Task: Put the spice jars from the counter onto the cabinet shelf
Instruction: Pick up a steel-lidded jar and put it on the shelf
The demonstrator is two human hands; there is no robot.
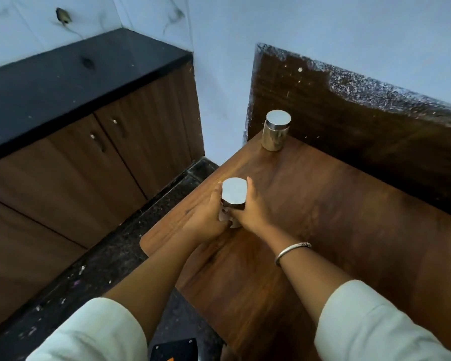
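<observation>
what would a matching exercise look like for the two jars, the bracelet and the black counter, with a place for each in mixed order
Things:
1 near jar
2 far jar
3 bracelet
4 black counter

Places:
a round the right wrist
b gripped between left hand and right hand
c above the brown cabinet doors
d alone by the dark back panel

Pairs: 1-b; 2-d; 3-a; 4-c

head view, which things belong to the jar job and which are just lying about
Job: held jar, left hand, right hand, back jar, wooden shelf, black counter.
Lying about: cabinet doors, bangle, black-and-orange object.
</observation>
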